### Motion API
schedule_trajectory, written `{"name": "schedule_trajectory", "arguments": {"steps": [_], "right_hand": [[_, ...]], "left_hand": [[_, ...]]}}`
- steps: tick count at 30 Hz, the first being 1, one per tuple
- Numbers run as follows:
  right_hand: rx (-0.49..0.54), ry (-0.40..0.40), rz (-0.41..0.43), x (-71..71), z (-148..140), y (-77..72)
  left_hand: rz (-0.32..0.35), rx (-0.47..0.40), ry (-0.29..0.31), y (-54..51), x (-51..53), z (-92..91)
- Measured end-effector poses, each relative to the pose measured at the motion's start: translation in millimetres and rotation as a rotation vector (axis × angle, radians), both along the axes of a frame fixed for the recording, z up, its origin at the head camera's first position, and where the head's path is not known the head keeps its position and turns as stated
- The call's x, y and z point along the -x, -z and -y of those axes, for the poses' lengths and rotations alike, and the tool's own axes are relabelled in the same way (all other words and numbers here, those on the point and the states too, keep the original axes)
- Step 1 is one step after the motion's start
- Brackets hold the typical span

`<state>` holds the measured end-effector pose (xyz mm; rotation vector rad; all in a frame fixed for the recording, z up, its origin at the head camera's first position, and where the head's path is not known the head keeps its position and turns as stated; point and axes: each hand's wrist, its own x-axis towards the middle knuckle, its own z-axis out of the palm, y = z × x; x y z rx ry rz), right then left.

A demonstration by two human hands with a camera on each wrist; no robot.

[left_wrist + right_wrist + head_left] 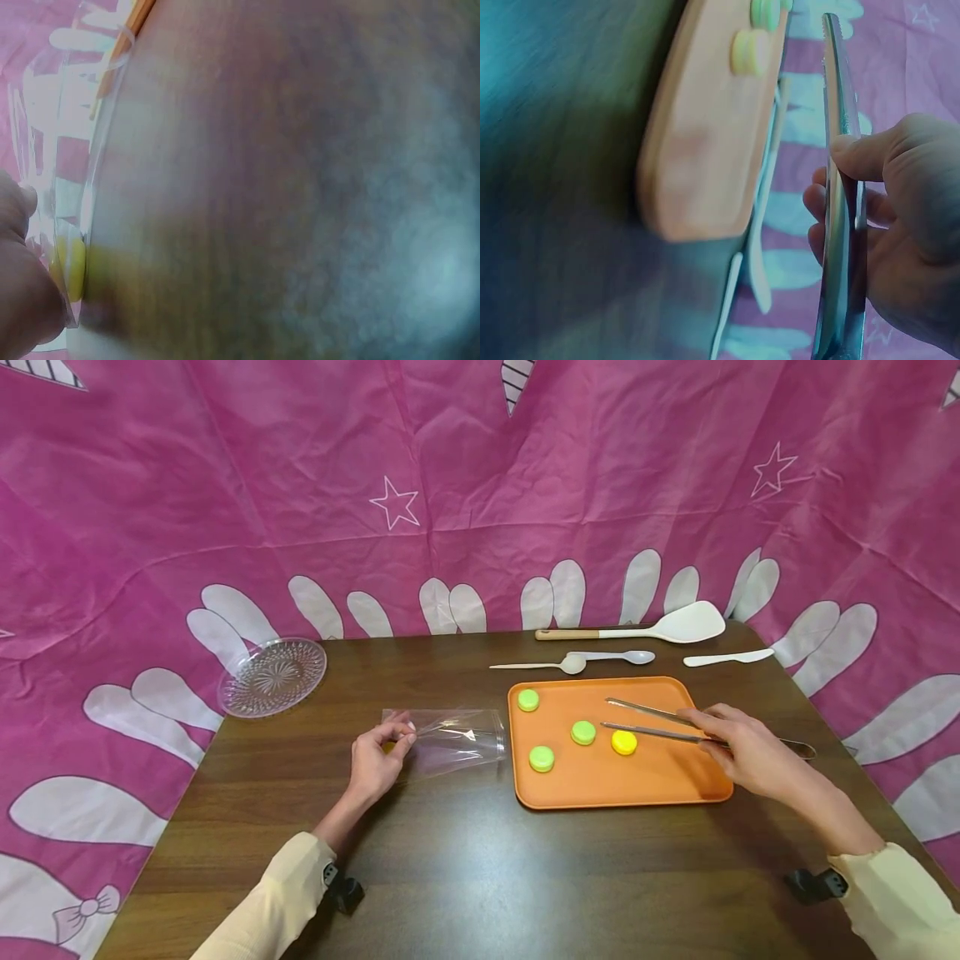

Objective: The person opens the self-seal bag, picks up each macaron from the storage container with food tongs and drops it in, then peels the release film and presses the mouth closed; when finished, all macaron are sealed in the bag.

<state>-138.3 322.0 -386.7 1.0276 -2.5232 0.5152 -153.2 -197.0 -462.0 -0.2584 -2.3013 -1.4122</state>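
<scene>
On the orange tray (pixel 660 777) lie several green macarons (pixel 582 732) and one yellow macaron (pixel 624 742). My right hand (pixel 757 756) grips metal tongs (pixel 660 733) above the tray's right part, their tips parted with nothing between them, left of and above the yellow macaron. Left of the tray, my left hand (pixel 377 762) pinches a clear plastic bag (pixel 457 743). A yellow macaron (pixel 75 268) shows inside the bag in the left wrist view, close to the fingers. In the right wrist view, thumb and fingers hold the tongs (pixel 840 187) along their sides.
A clear patterned plate (pixel 273 677) stands at the table's back left. Behind the tray lie a white spatula with a wooden handle (pixel 686 622), two small spoons (pixel 573 665) and a white knife (pixel 727 658). A pink cloth (pixel 465 452) hangs behind the table.
</scene>
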Motion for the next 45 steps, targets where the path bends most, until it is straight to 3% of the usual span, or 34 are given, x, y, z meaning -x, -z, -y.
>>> {"name": "schedule_trajectory", "arguments": {"steps": [17, 30, 45], "right_hand": [[-0.052, 0.068, 0.009, -20.3, -43, 19.5], [-0.062, 0.070, 0.025, -20.2, -47, 38.1], [-0.037, 0.053, 0.018, -15.6, -41, 46.5]], "left_hand": [[-0.003, -0.006, -0.011, 0.4, -0.2, 1.0], [0.009, -0.006, -0.005, -0.6, 0.5, 1.4], [0.026, 0.001, -0.025, -1.0, 1.4, 0.2]]}}
